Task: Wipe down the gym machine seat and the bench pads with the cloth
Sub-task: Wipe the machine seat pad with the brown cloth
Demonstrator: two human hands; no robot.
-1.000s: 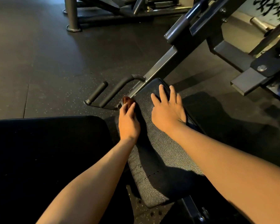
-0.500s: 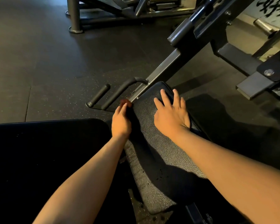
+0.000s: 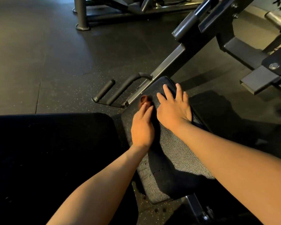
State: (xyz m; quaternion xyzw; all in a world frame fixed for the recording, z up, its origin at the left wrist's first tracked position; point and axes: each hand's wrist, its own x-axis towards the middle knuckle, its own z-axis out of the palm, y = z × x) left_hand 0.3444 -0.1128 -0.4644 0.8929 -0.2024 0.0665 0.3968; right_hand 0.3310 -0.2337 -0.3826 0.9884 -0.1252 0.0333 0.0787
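Observation:
The narrow grey-speckled seat pad [image 3: 173, 153] runs away from me in the centre. My left hand [image 3: 143, 125] lies on its left part, fingers together, pressing a small reddish-brown cloth [image 3: 143, 99] that peeks out past the fingertips. Most of the cloth is hidden under the hand. Beside it, my right hand [image 3: 173, 109] rests flat on the far end of the pad with fingers spread and nothing in it. A broad black bench pad [image 3: 47, 151] fills the lower left.
Two black foam-grip handles [image 3: 104, 91] stick out left of the seat's far end. A grey steel rail [image 3: 165, 64] climbs to the upper right into the machine frame [image 3: 243, 46]. Another machine's post [image 3: 81, 13] stands on the rubber floor [image 3: 31, 62] at the back.
My left hand has slid with the cloth from the pad's left edge rightward onto the pad, closer to my right hand. The right hand has stayed where it was.

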